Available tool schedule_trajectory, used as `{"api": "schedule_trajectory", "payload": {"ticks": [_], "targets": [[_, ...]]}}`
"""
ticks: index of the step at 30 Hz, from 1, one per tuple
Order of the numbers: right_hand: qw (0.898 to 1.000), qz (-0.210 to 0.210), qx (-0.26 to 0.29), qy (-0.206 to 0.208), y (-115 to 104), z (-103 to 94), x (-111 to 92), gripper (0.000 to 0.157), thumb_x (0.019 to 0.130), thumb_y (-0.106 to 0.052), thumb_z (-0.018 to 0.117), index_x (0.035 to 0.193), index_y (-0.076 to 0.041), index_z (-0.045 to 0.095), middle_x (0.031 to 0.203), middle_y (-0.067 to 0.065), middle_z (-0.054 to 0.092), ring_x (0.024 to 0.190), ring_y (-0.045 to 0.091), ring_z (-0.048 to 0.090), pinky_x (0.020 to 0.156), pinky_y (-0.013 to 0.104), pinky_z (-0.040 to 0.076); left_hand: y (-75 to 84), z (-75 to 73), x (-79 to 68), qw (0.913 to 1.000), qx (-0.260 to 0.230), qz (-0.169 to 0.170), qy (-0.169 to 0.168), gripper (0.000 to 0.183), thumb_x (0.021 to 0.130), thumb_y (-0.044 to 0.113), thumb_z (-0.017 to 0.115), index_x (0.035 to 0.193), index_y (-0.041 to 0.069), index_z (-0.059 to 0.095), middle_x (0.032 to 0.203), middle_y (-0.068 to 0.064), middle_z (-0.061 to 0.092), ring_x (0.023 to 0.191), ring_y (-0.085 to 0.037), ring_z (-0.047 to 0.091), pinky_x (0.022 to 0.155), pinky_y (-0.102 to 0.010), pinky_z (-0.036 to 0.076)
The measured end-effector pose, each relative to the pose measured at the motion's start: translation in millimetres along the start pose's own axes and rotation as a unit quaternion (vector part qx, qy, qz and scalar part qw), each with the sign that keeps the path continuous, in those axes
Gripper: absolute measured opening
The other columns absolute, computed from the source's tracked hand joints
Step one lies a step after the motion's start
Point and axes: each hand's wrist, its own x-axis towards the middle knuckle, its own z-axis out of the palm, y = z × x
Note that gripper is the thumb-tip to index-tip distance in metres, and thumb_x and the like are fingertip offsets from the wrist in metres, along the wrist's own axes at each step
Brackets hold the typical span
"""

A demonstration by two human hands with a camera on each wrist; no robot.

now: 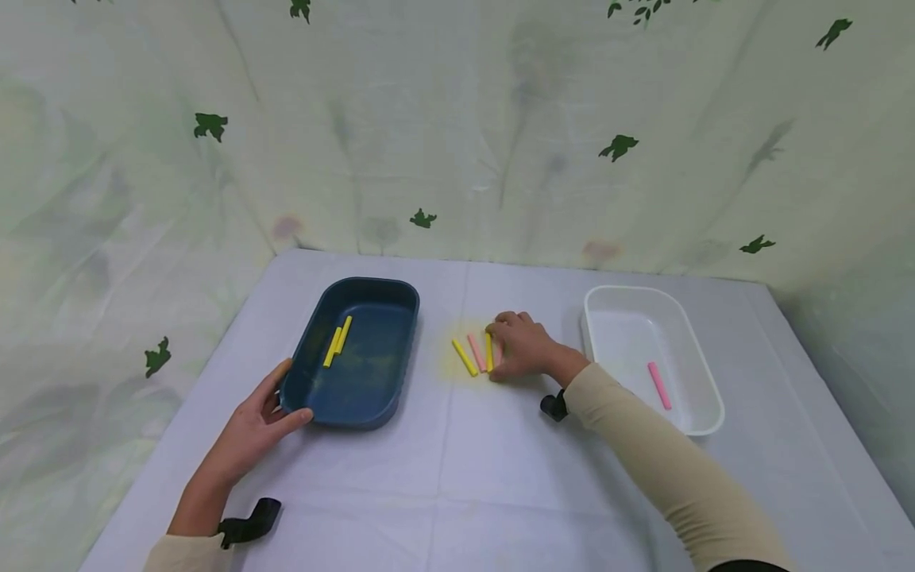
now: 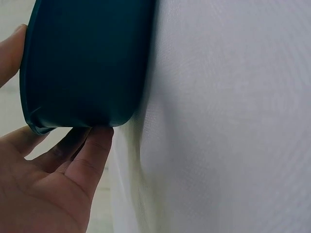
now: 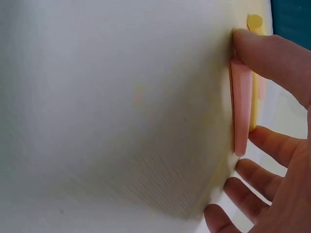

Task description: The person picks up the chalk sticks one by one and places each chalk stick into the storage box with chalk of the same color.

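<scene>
The right hand [image 1: 524,348] pinches a yellow chalk stick [image 1: 489,349] lengthwise; leftward, the left hand [image 1: 248,437] clasps a rectangular blue plastic tray [image 1: 370,377].

Beneath the right fingers [image 1: 511,317] runs a white cloth [image 1: 493,461], softly creased; well beyond them I see a pale curtain [image 1: 457,103] bearing dark green leaf shapes [image 1: 619,147], its faint blotches [image 1: 287,227] perhaps flowers, too blurred to tell

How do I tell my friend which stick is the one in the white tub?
On the table, find the white tub to the person's right. Inside, toward its near end, lies a pink stick. It's the only stick in that tub; the other pink sticks lie beside yellow sticks on the table.
</scene>
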Motion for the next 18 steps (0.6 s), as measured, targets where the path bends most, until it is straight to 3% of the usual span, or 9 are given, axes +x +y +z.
{"api": "schedule_trajectory", "payload": {"ticks": [9,18], "targets": [[1.000,0.026,-0.012,-0.008,-3.6,4.5,4.1,0.075,0.077,-0.047,0.079,0.141,-0.018,0.053,0.150,0.011,0.041,0.133,0.034,0.039,0.098,0.053,0.043,-0.7,-0.8,-2.3,0.9999,-0.014,0.009,0.001,0.096,0.094,0.033,0.068,0.162,0.020,0.002,0.166,-0.022,0.010,0.147,-0.050,0.026,0.081,0.002,0.038],[1.000,0.013,0.004,-0.008,-3.8,-3.3,0.4,0.077,0.078,-0.046,0.078,0.142,-0.013,0.050,0.150,0.015,0.043,0.133,0.038,0.041,0.098,0.055,0.043,1.1,-0.6,-0.6,1.0000,-0.002,0.000,0.000,0.096,0.094,0.036,0.068,0.161,0.024,0.001,0.167,-0.021,0.010,0.148,-0.049,0.025,0.082,0.001,0.039]]}}
